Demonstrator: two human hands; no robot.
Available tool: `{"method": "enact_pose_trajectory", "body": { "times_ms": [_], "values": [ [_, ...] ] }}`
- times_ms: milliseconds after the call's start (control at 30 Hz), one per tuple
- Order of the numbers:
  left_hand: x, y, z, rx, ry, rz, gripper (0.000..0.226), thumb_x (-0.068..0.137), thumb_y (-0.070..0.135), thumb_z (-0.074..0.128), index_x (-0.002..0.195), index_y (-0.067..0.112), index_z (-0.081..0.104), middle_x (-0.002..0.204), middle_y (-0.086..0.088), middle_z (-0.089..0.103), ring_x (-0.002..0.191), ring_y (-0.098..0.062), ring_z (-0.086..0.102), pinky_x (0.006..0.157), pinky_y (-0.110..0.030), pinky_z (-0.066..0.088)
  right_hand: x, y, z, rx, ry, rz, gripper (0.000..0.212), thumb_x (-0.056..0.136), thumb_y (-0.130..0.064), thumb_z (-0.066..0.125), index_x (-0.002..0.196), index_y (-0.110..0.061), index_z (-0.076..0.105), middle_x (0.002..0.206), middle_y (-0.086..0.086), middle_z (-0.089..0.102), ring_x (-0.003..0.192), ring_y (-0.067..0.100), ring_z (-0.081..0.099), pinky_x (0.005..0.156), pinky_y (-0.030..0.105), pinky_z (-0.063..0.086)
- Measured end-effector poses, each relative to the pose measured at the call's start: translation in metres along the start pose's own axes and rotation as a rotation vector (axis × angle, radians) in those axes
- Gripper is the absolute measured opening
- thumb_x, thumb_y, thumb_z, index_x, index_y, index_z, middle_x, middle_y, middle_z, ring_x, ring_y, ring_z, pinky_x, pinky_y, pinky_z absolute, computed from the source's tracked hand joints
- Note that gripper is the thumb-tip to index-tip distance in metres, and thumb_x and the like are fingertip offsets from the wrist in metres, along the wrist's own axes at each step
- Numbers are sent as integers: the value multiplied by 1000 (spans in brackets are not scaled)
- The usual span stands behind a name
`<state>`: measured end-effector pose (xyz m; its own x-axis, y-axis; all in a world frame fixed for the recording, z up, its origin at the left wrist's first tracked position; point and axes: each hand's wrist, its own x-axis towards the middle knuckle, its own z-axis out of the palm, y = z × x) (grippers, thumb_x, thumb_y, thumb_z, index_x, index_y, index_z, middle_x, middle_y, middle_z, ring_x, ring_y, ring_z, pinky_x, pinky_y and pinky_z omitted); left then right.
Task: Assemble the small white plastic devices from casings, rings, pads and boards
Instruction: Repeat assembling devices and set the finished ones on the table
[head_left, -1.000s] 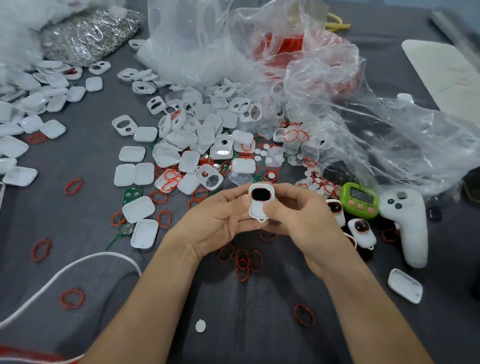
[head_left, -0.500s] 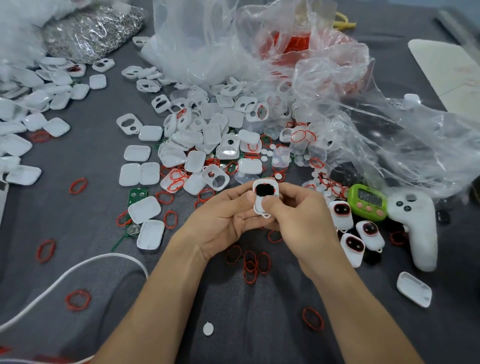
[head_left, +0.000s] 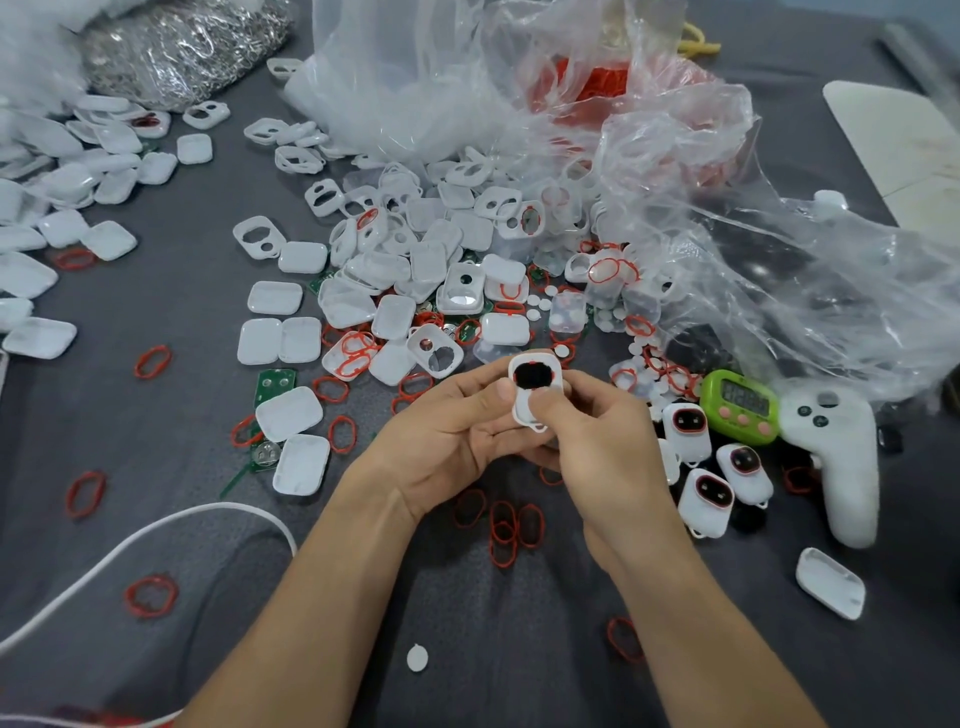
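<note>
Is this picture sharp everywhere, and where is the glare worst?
Head view: soft, even light with faint shadows; the small white plastic casing with a dark window, pinched by the left hand and right hand, is fairly sharp; the crumpled clear plastic bag carries whitish glare; the white heap in the top left corner is blurred.

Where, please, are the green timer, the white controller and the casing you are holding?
green timer (head_left: 744, 404): head view, its display.
white controller (head_left: 841, 457): head view, middle of its body.
held casing (head_left: 532, 375): head view, its dark window.
</note>
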<state>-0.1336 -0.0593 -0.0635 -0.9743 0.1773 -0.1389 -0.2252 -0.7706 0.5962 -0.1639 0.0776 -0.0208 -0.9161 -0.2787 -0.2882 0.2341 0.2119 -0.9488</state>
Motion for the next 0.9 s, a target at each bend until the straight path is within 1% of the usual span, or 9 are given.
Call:
{"method": "enact_pose_trajectory", "body": {
  "times_ms": [67,133,200,300,433,567,733,833,900],
  "values": [
    [0,1,0,-18,13,-7,50,74,33,90,119,16,77,117,-9,76,106,-20,74,86,-30,61,-1,-2,-3,72,-23,46,23,98,-19,61,87,-26,80,84,4,78,81,19,74,68,31,62],
    [1,1,0,-24,30,-5,52,72,34,92,119,16,77,117,-9,76,107,-21,74,88,-32,61,-1,-5,-9,137,-25,63,32,100,-12,56,85,-25,81,84,6,79,76,16,76,63,27,61],
    [1,1,0,-30,25,-2,51,74,33,90,120,16,77,118,-9,76,108,-21,74,86,-30,61,0,-8,-10,131,-14,37,30,98,-8,58,88,-25,81,86,5,80,75,15,76,66,35,64],
    [0,2,0,-28,9,-2,49,77,31,88,122,16,76,120,-9,75,109,-20,73,86,-29,60,1,-9,-9,20,5,-28,20,89,-14,69,94,-30,80,89,-1,80,86,17,76,83,50,64],
    [0,2,0,6,2,-5,50,78,31,87,124,16,75,122,-11,74,112,-23,72,89,-32,60,2,-8,-5,-62,17,-38,25,76,-27,67,93,-40,79,83,-4,78,85,19,76,81,55,62],
    [0,2,-1,10,8,-12,52,78,31,88,125,15,74,122,-11,74,111,-24,72,91,-34,60,0,-6,-2,-78,22,-39,27,76,-28,65,92,-45,78,84,-5,78,85,21,75,80,55,62],
    [1,2,-1,-3,15,-10,52,77,31,88,124,14,74,121,-12,74,110,-23,72,88,-32,60,1,-5,-2,-31,-3,7,23,79,-31,63,95,-33,80,87,-1,78,90,25,75,84,54,62],
    [2,4,0,-32,67,2,55,69,32,93,119,16,77,117,-9,76,105,-20,74,83,-30,61,12,-15,-9,72,55,-1,16,82,-30,68,92,-24,79,88,-1,79,85,17,76,78,42,63],
    [2,5,0,-51,105,15,56,67,32,95,117,13,77,117,-12,76,105,-22,75,80,-30,62,28,-25,-18,45,132,-52,16,78,-31,68,89,-26,78,85,-4,79,79,12,75,76,36,63]
  ]
}}
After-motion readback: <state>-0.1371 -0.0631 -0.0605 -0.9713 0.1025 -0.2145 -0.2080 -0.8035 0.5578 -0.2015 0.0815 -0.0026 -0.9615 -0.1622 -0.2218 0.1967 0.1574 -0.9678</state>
